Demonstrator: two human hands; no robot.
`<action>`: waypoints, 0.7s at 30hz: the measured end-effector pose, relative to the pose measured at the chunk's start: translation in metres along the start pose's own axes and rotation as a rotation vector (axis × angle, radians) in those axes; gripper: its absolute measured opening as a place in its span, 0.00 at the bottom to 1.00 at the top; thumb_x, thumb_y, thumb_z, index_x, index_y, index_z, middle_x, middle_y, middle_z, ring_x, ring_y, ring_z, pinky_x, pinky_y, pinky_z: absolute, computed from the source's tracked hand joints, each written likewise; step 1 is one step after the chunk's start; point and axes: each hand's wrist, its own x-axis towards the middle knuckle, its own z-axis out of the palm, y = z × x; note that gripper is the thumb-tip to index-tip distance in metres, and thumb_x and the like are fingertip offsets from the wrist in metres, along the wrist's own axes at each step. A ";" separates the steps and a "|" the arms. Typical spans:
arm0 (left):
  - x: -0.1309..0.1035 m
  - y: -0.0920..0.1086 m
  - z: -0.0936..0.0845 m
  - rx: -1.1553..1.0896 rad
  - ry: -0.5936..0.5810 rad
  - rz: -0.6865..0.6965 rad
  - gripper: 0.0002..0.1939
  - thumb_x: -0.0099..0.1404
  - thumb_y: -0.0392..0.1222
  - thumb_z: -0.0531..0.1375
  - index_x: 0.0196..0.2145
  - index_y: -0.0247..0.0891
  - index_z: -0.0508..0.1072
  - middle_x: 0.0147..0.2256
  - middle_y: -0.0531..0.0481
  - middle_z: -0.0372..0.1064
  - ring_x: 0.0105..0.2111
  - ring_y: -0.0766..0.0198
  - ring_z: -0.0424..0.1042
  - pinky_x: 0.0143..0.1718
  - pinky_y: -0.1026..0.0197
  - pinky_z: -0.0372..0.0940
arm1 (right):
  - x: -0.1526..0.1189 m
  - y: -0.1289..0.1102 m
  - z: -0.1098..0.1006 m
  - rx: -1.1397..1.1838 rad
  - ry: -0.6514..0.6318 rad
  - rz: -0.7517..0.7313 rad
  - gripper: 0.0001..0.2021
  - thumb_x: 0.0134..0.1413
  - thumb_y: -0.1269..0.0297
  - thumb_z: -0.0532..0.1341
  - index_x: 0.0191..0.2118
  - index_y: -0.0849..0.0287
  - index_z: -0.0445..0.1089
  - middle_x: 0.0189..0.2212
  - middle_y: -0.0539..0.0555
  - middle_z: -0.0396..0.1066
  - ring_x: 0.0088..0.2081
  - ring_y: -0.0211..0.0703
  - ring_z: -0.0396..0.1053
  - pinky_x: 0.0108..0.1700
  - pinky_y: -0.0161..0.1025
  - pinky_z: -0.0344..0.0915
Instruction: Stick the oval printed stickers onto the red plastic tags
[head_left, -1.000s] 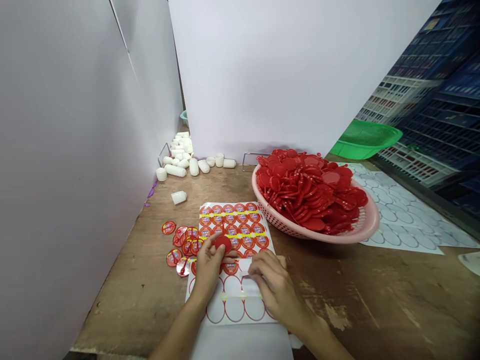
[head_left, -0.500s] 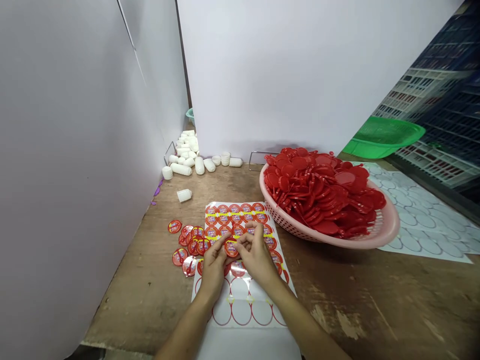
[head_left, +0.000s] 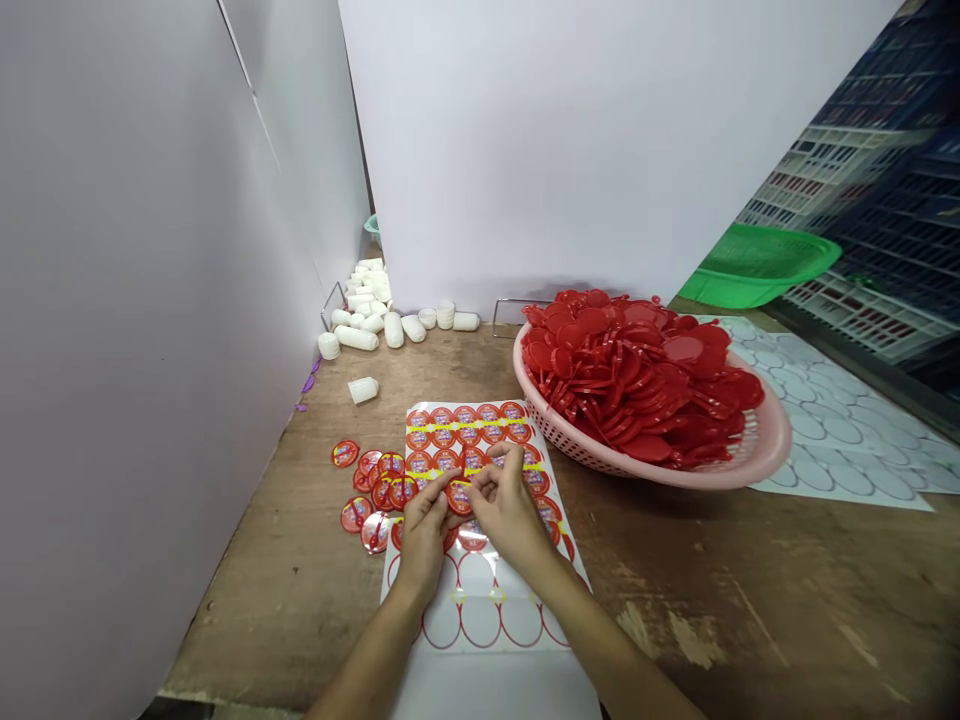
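Between my hands is a round red plastic disc with a printed label on its face and a thin stem pointing away from me. My left hand grips the disc's left edge between thumb and fingers. At its right edge, the fingertips of my right hand are pinched together against the disc. Both hands are above a sticker sheet, which has rows of round red labels at the far end and bare outlined circles nearer me. Several labelled discs lie in a loose group left of the sheet.
A pink basket heaped with red plastic discs stands to the right. White plastic cups cluster at the back left, with one cup lying nearer. White panels enclose the left and back. A green basket is farther right.
The whole view has shifted slightly. Both hands stay on the same disc over the sheet, with hardly any movement of the fingers.
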 end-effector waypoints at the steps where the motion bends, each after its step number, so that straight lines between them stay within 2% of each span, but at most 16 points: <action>1: 0.000 0.000 0.000 0.001 0.002 0.004 0.20 0.52 0.46 0.67 0.43 0.36 0.79 0.45 0.39 0.76 0.46 0.48 0.75 0.47 0.51 0.70 | 0.000 0.000 0.000 0.002 -0.001 0.001 0.18 0.48 0.69 0.55 0.43 0.52 0.46 0.23 0.42 0.62 0.25 0.41 0.67 0.30 0.38 0.63; 6: -0.001 0.000 0.001 0.019 0.004 0.016 0.18 0.55 0.47 0.65 0.42 0.36 0.79 0.45 0.39 0.76 0.45 0.50 0.76 0.45 0.51 0.71 | 0.000 -0.001 -0.001 -0.004 -0.009 0.011 0.17 0.48 0.70 0.55 0.42 0.52 0.46 0.23 0.42 0.62 0.25 0.41 0.67 0.30 0.38 0.63; 9: -0.001 0.000 0.001 0.039 0.000 0.011 0.19 0.55 0.48 0.65 0.42 0.35 0.79 0.42 0.40 0.77 0.43 0.50 0.76 0.45 0.52 0.71 | 0.000 -0.001 -0.001 -0.007 -0.009 0.024 0.17 0.47 0.70 0.54 0.42 0.52 0.46 0.22 0.42 0.62 0.25 0.41 0.66 0.30 0.38 0.63; 17: 0.002 -0.004 -0.003 0.170 0.030 0.030 0.19 0.55 0.46 0.66 0.43 0.36 0.78 0.42 0.41 0.77 0.47 0.52 0.74 0.50 0.52 0.68 | 0.000 0.001 0.000 -0.038 0.001 0.024 0.18 0.46 0.71 0.54 0.42 0.53 0.46 0.22 0.41 0.61 0.25 0.40 0.65 0.30 0.37 0.62; 21: 0.001 -0.003 -0.001 0.224 0.027 0.055 0.18 0.56 0.46 0.66 0.43 0.36 0.78 0.42 0.42 0.78 0.45 0.52 0.75 0.50 0.51 0.68 | -0.001 0.000 0.000 -0.055 0.004 0.026 0.18 0.46 0.72 0.54 0.42 0.53 0.46 0.22 0.41 0.61 0.25 0.40 0.66 0.30 0.37 0.62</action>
